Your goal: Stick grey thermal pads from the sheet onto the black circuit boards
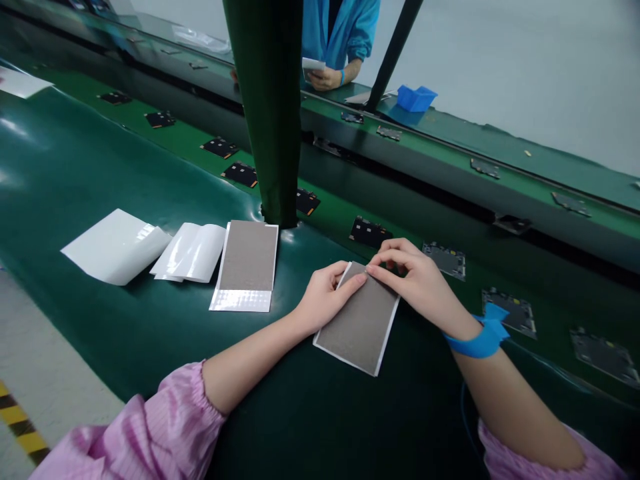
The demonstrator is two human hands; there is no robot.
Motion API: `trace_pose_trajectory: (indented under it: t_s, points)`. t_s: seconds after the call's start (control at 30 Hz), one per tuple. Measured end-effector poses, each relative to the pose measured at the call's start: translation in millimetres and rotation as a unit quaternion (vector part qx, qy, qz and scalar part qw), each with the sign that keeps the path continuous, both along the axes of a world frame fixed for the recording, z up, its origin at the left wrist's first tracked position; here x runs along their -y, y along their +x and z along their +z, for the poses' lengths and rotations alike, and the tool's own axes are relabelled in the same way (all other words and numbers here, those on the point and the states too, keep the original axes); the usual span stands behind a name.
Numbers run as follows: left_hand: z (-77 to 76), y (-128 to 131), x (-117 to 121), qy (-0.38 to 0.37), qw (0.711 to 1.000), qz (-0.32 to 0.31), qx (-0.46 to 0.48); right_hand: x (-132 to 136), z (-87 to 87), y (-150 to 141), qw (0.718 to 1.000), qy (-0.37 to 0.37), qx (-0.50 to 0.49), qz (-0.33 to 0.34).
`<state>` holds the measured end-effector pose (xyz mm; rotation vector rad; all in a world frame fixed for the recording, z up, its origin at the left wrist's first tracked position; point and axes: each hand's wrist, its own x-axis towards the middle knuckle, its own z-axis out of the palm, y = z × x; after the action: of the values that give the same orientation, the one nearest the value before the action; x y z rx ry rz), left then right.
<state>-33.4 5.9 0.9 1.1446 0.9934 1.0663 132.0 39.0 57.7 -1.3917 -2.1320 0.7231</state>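
A grey sheet with a white backing [357, 327] is tilted in front of me over the green table. My left hand [327, 293] grips its upper left edge, thumb on the grey face. My right hand [407, 270], with a blue band at the wrist, pinches at the sheet's top edge. Whether its fingertips hold the sheet itself or a small piece on it, I cannot tell. Left of my hands lies a stack of similar grey sheets [249, 257] with a shiny strip along the bottom. Curled white glossy sheets [193, 252] lie beside it.
Black circuit boards [371, 231] and grey circuit boards [510, 312] are spaced along the green line behind my hands. A dark green post [273, 113] rises beyond the stack. Across the line, a person in blue [340, 33] holds a white item near a blue bin [416, 99].
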Motion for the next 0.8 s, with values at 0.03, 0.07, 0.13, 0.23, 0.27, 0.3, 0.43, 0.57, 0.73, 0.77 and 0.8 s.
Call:
trace_pose_trajectory:
  t_s: [0.03,0.07,0.13,0.23,0.27,0.3,0.43,0.57,0.73,0.77,0.8]
  points:
    - [-0.4,0,0,0.001,1.000,-0.001,-0.002,-1,-0.1,0,1.000,-0.002,-0.001,0.002]
    - [-0.8,0,0,0.003,1.000,-0.001,-0.004,-2,-0.5,1,1.000,-0.005,-0.002,0.004]
    - [-1.5,0,0,0.006,1.000,-0.003,-0.008,-3,-2.0,2,1.000,-0.007,-0.002,0.003]
    - [-1.7,0,0,0.007,1.000,-0.006,-0.010,-1,-4.3,0,1.000,-0.001,0.002,0.014]
    - [-1.7,0,0,0.004,1.000,-0.006,-0.007,0,-4.4,-1,1.000,0.002,0.002,0.020]
    - [-1.5,0,0,0.000,1.000,-0.006,-0.003,2,-4.1,-3,1.000,0.004,0.000,0.025]
    - [-0.9,0,0,-0.015,1.000,-0.006,-0.001,2,-0.6,0,1.000,0.014,-0.024,0.009]
    - [0.6,0,0,-0.016,1.000,-0.009,-0.018,-29,-7.3,36,0.998,0.032,-0.009,-0.053]
    - [1.5,-1,1,-0.019,0.999,-0.014,-0.038,-80,-35.0,94,0.991,-0.032,0.070,-0.108]
    - [1.2,-1,1,-0.020,0.999,-0.016,-0.038,-85,-39.8,101,0.990,-0.051,0.081,-0.105]
    - [0.8,-1,0,-0.021,0.999,-0.018,-0.038,-89,-43.6,106,0.989,-0.068,0.090,-0.098]
